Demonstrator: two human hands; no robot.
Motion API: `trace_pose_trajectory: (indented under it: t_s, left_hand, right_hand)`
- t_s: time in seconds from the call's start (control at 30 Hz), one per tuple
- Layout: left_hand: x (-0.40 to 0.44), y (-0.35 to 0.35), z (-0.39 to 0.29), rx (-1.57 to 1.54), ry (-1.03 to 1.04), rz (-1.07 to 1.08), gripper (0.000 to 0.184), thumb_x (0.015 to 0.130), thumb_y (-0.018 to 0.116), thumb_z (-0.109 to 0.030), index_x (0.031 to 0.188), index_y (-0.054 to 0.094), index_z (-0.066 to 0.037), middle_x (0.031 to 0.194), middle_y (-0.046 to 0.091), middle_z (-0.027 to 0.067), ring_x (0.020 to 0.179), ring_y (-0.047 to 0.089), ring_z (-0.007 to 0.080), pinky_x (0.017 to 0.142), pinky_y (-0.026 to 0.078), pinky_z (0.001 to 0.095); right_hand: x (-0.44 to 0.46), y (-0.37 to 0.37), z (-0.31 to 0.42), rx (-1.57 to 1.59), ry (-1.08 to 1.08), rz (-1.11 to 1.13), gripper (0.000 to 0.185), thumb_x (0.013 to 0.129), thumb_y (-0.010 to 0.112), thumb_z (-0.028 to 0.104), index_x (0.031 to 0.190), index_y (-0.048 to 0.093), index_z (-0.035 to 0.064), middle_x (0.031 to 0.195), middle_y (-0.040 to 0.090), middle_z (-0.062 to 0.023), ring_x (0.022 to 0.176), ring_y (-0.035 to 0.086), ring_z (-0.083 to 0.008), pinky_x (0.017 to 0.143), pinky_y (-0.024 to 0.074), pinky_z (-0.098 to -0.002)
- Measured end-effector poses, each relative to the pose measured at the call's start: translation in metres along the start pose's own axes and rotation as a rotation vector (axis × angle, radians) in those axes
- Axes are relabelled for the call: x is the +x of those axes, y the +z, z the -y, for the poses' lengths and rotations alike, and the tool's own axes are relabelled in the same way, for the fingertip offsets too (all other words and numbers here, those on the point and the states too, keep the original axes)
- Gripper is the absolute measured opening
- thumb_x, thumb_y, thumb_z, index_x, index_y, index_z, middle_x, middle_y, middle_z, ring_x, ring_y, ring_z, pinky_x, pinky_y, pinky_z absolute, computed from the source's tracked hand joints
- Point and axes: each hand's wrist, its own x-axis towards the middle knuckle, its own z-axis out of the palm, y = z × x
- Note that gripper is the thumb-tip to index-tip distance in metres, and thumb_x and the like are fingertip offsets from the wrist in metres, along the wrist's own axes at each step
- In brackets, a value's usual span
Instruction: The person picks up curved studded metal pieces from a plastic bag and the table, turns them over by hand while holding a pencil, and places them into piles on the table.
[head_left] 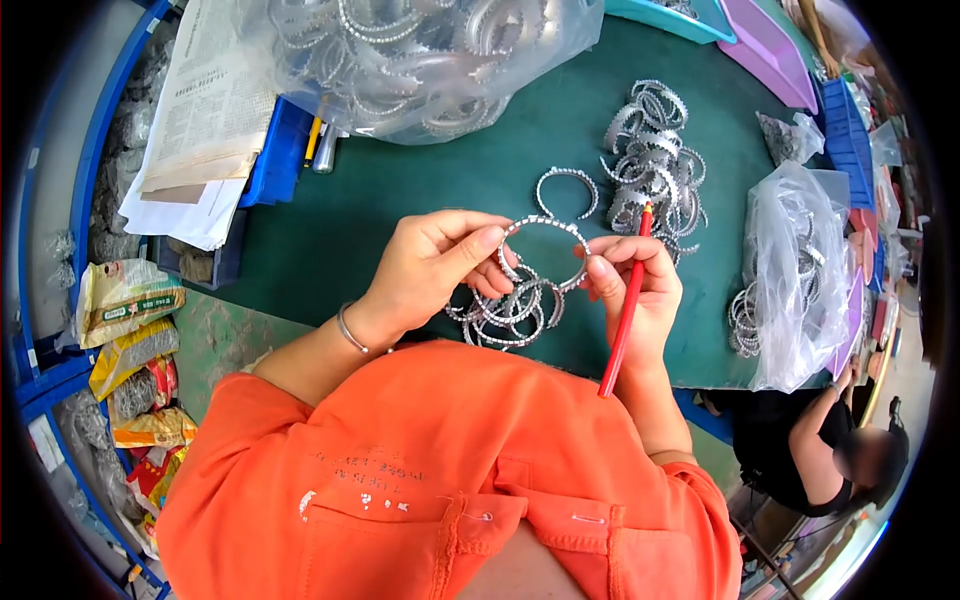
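Note:
A silver metal ring with a notched rim, like a bearing cage point(545, 221), is held up between my two hands. My left hand point(432, 262) pinches its left side between thumb and fingers. The thumb and fingertips of my right hand point(640, 285) grip its right side. A red pen point(624, 328) is also tucked in my right hand, slanting across the fingers. Below the held ring lies a small heap of similar rings point(512, 322), partly hidden by my left hand. One loose ring point(567, 172) rests just beyond it on the green tabletop point(400, 180).
A larger pile of rings point(655, 160) lies right of centre. Clear plastic bags of rings stand at the back point(420, 60) and right point(800, 280). Papers point(205, 110) overlie a blue bin point(280, 150) at left. Another person point(810, 450) sits at lower right.

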Motion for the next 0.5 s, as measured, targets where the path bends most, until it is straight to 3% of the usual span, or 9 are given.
trace_pose_trajectory:
  t_s: [0.13,0.2,0.27,0.3,0.33,0.4,0.5]
  left_hand:
    - [0.001,0.004,-0.004,0.020,0.011,-0.006,0.020,0.086,0.052,-0.008,0.100,0.054,0.006,0.080,0.061,0.0123,0.062,0.060,0.0144,0.055,0.051,0.0248]
    - [0.002,0.005,-0.006,0.033,0.052,-0.020,0.018,0.084,0.053,-0.005,0.099,0.054,0.006,0.080,0.061,0.0129,0.061,0.060,0.0143,0.055,0.051,0.0253]
    - [0.006,0.003,-0.003,0.031,0.066,-0.066,0.018,0.084,0.052,-0.004,0.098,0.054,0.007,0.081,0.061,0.0134,0.061,0.060,0.0149,0.056,0.052,0.0256]
    - [0.007,0.003,-0.001,0.002,0.080,-0.091,0.018,0.084,0.052,-0.004,0.098,0.054,0.007,0.080,0.061,0.0136,0.061,0.060,0.0151,0.056,0.052,0.0256]
    - [0.009,0.001,0.000,-0.029,0.085,-0.117,0.018,0.084,0.052,-0.004,0.098,0.054,0.007,0.080,0.061,0.0137,0.061,0.061,0.0153,0.057,0.052,0.0256]
    - [0.011,-0.002,0.005,-0.073,0.118,-0.165,0.018,0.085,0.052,-0.007,0.097,0.054,0.007,0.080,0.061,0.0134,0.064,0.061,0.0156,0.057,0.053,0.0252]
    - [0.016,-0.009,0.012,-0.070,0.112,-0.259,0.019,0.085,0.053,-0.010,0.097,0.054,0.006,0.079,0.060,0.0126,0.064,0.061,0.0152,0.057,0.052,0.0245]
  right_hand:
    - [0.006,0.001,0.004,0.002,-0.035,0.006,0.017,0.074,0.063,-0.007,0.081,0.049,0.0011,0.085,0.059,-0.0124,0.068,0.055,-0.0118,0.056,0.0465,-0.0228]
    - [0.020,0.003,0.023,-0.140,-0.266,-0.123,0.011,0.079,0.060,-0.001,0.081,0.049,0.0013,0.082,0.058,-0.0129,0.065,0.054,-0.0139,0.055,0.0482,-0.0264]
    - [0.033,0.004,0.072,0.210,-0.510,-0.223,0.013,0.085,0.054,0.013,0.081,0.048,0.0023,0.079,0.056,-0.0122,0.062,0.054,-0.0160,0.051,0.0479,-0.0288]
    - [0.031,0.007,0.110,0.176,-0.611,-0.151,0.016,0.089,0.048,0.020,0.081,0.045,0.0056,0.078,0.049,-0.0060,0.064,0.045,-0.0145,0.051,0.0419,-0.0235]
    - [0.022,0.003,0.129,0.489,-0.820,-0.146,0.013,0.086,0.051,0.015,0.078,0.045,0.0061,0.078,0.046,-0.0044,0.072,0.043,-0.0145,0.059,0.0412,-0.0232]
    - [0.011,0.002,0.165,0.659,-1.084,0.143,0.012,0.086,0.051,0.014,0.078,0.045,0.0059,0.078,0.046,-0.0046,0.073,0.044,-0.0147,0.058,0.0414,-0.0235]
    - [0.006,0.011,0.186,0.682,-1.218,0.522,0.011,0.085,0.051,0.013,0.078,0.046,0.0056,0.079,0.047,-0.0048,0.073,0.044,-0.0150,0.058,0.0418,-0.0239]
